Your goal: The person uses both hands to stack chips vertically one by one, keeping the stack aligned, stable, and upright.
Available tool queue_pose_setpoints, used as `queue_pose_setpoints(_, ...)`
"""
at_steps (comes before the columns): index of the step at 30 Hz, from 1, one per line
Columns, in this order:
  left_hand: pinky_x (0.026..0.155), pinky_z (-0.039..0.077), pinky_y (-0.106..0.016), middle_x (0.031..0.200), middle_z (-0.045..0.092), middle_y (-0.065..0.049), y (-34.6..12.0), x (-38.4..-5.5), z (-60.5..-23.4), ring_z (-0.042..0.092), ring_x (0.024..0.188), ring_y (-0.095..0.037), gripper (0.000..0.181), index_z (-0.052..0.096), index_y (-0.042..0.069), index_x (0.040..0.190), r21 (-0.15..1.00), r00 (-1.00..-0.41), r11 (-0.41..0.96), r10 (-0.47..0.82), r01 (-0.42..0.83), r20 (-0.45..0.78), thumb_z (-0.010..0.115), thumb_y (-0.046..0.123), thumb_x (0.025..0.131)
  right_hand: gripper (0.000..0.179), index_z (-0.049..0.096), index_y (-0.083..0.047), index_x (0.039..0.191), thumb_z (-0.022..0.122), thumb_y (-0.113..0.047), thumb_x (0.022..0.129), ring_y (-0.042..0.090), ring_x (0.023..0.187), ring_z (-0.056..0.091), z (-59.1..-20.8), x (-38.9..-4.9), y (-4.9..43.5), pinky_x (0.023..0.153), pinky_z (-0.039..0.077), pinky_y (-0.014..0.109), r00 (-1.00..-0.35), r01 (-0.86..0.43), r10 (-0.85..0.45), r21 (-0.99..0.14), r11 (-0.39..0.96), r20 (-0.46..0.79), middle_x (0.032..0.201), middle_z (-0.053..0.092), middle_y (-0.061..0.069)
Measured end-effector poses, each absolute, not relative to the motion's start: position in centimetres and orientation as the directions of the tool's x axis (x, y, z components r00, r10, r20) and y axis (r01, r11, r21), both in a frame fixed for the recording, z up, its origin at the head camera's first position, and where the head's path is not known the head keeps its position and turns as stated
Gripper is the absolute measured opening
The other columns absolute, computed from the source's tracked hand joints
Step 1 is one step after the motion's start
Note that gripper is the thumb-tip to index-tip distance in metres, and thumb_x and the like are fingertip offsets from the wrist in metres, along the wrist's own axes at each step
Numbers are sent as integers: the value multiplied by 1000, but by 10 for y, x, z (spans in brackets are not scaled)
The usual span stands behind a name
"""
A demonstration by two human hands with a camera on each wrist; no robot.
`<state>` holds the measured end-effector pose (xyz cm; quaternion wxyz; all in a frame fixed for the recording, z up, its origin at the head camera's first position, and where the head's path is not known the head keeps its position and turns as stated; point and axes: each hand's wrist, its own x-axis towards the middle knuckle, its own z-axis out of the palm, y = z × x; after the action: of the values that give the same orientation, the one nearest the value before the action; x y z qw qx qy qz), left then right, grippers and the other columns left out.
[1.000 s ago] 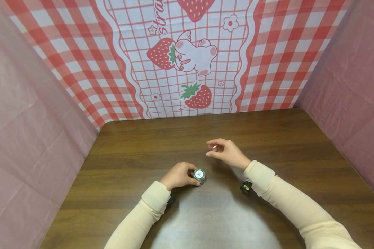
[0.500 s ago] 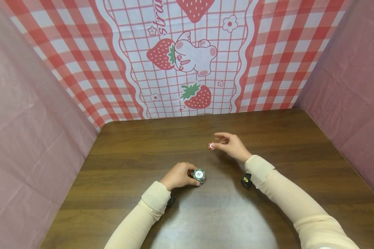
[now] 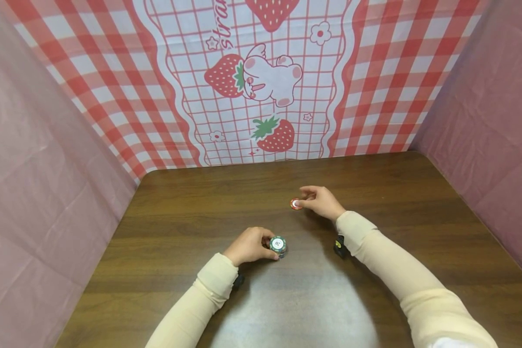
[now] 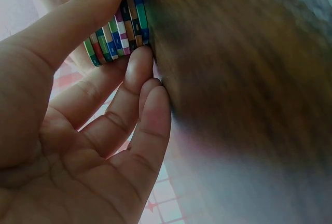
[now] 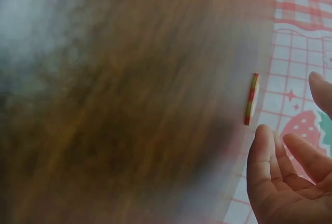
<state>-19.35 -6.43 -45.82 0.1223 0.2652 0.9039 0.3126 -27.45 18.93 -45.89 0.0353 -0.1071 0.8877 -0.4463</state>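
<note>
My left hand (image 3: 251,245) grips a stack of poker chips (image 3: 278,244) between thumb and fingers. The top chip is green and white with a number on its face. In the left wrist view the chip stack (image 4: 116,32) shows several coloured edges, and the hand is around its side at the tabletop. Farther back, a single red and white poker chip (image 3: 294,204) lies flat on the table, partly covered by my right thumb in the head view. My right hand (image 3: 324,202) is beside it with fingers and thumb spread apart. From the right wrist, the red chip (image 5: 251,99) appears clear of the fingertips.
The brown wooden table (image 3: 178,212) ends at the back against a red-checked strawberry cloth (image 3: 148,96). Pink cloth walls (image 3: 496,121) close in both sides. A black wrist camera (image 3: 341,247) hangs below the right cuff.
The red chip, earlier mostly hidden between my right fingers, now shows on the table. My right hand has shifted slightly back and rightward from it. The left hand and stack stay put.
</note>
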Motion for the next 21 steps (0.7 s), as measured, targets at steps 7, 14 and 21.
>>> queue_pose_setpoints(7, 67, 45, -22, 77, 66, 4, -64, -194, -458, 54, 70, -4, 32, 73, 9, 95, 633, -827, 660, 560, 405, -54, 88, 21, 70, 56, 57, 9, 129, 75, -21, 85, 34, 106, 63, -460, -278, 187, 92, 49, 45, -971, -150, -238, -765, 626, -5, 115, 66, 26)
queue_pose_setpoints(14, 67, 45, -22, 78, 67, 3, -65, -194, -458, 54, 71, -5, 33, 73, 10, 97, 633, -828, 663, 557, 400, -60, 88, 22, 70, 56, 59, 10, 125, 77, -22, 82, 29, 102, 62, -463, -283, 186, 92, 49, 43, -968, -130, -246, -755, 642, -43, 109, 68, 22)
queue_pose_setpoints(21, 68, 45, -22, 79, 67, 3, -65, -194, -459, 54, 71, -5, 34, 73, 10, 97, 629, -829, 665, 557, 402, -59, 88, 22, 70, 51, 63, 10, 120, 79, -18, 79, 22, 92, 60, -461, -285, 182, 84, 48, 33, -965, -145, -258, -713, 686, -52, 101, 69, 18)
